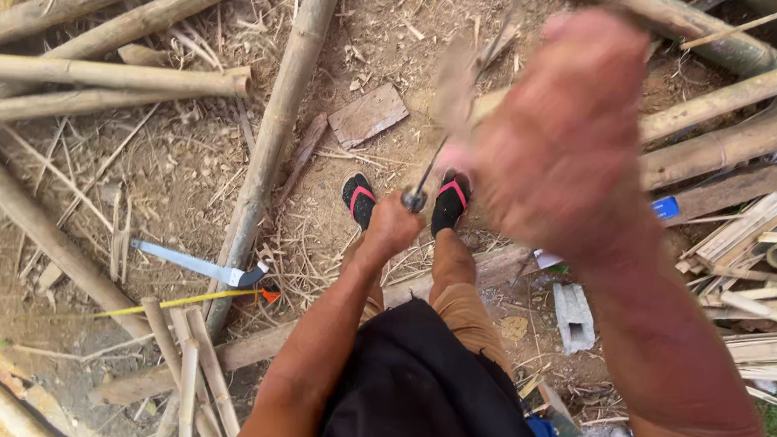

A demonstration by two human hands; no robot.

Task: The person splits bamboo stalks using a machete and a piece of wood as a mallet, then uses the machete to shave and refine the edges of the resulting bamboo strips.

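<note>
My left hand (391, 225) is stretched down in front of me, fist closed around the handle of a thin dark blade (427, 177) that points up toward my right hand. My right hand (560, 130) is raised close to the camera and blurred; it grips a pale bamboo stick (746, 90) that runs off to the upper right. The blade's tip meets the stick's near end by my right fingers. Below, my feet in black sandals with pink straps (359, 197) stand on bare dirt.
Long bamboo poles (274, 134) lie across the ground at left, top and right. A hand saw with a dark handle (201, 268) rests beside a yellow rod (180, 301). A grey concrete block (573, 317) and a flat wood scrap (368, 114) lie nearby.
</note>
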